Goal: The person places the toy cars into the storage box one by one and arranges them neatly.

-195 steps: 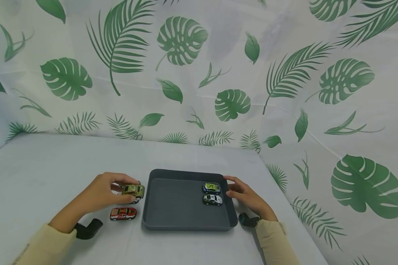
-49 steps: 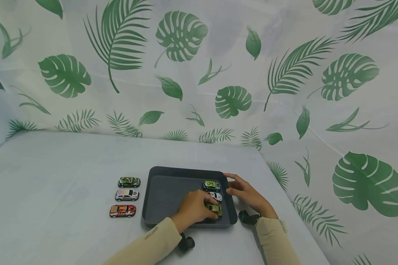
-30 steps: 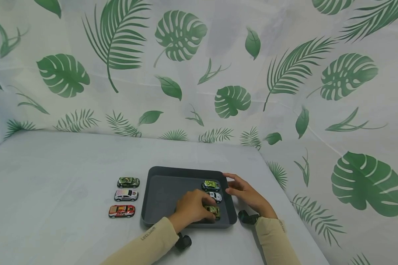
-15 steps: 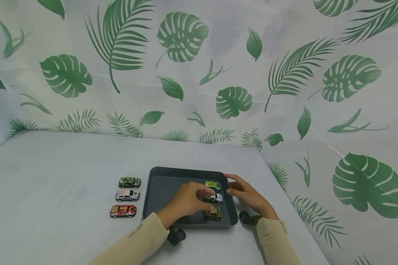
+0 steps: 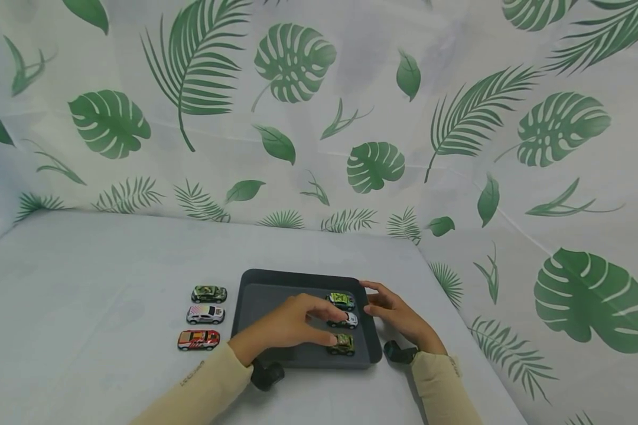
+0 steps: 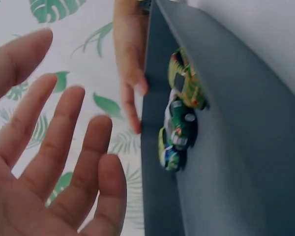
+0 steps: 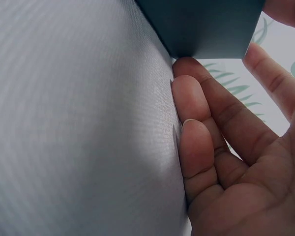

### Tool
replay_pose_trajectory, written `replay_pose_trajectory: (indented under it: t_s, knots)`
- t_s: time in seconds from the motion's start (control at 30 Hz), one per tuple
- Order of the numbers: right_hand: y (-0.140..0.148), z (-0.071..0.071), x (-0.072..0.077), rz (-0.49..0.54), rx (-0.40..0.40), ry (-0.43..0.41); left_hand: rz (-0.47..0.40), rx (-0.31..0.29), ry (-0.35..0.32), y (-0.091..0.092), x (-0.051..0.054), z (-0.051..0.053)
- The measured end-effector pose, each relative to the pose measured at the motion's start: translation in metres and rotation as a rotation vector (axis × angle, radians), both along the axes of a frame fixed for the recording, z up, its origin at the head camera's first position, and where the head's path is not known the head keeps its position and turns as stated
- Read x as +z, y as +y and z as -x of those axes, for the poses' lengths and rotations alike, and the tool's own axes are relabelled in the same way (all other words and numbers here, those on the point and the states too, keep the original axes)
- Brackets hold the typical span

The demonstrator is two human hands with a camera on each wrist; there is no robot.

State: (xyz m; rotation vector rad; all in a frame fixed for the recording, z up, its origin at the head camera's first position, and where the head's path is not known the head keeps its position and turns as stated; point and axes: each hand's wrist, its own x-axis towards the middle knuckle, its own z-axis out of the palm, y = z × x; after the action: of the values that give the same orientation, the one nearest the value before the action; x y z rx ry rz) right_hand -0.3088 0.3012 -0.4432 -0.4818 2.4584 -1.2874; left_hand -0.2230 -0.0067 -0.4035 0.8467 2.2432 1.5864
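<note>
My left hand hovers over the dark grey tray with its fingers parted and nothing between them; the left wrist view shows the same spread fingers. Beneath its thumb tip, the olive camouflage toy car stands on the tray floor. Behind that car are a white-and-green toy car, partly covered by my fingers, and a yellow-green toy car, making a column along the tray's right side. My right hand touches the tray's right wall with thumb and fingertips, its lower fingers resting on the table.
Left of the tray stand a dark green camouflage toy car, a white toy car with a pink pattern and a red-orange toy car. A leaf-print cloth hangs behind the table and along its right side.
My left hand carried the olive camouflage car from the table left of the tray into it, let go, and has since drawn back leftward. My right hand has stayed at the tray's right wall.
</note>
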Motion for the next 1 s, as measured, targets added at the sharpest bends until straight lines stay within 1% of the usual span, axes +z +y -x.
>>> replay_pose_trajectory:
  t_s: [0.2,0.3,0.43,0.67,0.8,1.0]
  knots:
    - [0.000,-0.001,0.000,-0.002,-0.014,-0.003,-0.047,-0.122,-0.005,-0.012,0.004,-0.001]
    - [-0.001,-0.001,0.000,-0.005,-0.023,-0.003,-0.054,-0.163,-0.004,-0.017,0.005,-0.002]
    - [-0.001,-0.001,0.000,-0.010,-0.032,-0.007,-0.051,-0.177,-0.003,-0.023,0.006,-0.003]
    - [-0.002,-0.001,0.001,-0.004,-0.031,-0.017,-0.064,-0.164,-0.017,-0.036,0.007,-0.003]
    - [-0.001,0.000,0.001,-0.001,-0.029,-0.014,-0.064,-0.159,-0.003,-0.044,0.007,-0.002]
    - [0.000,-0.001,0.001,0.000,-0.010,-0.002,-0.067,-0.176,0.007,-0.055,0.007,-0.002]
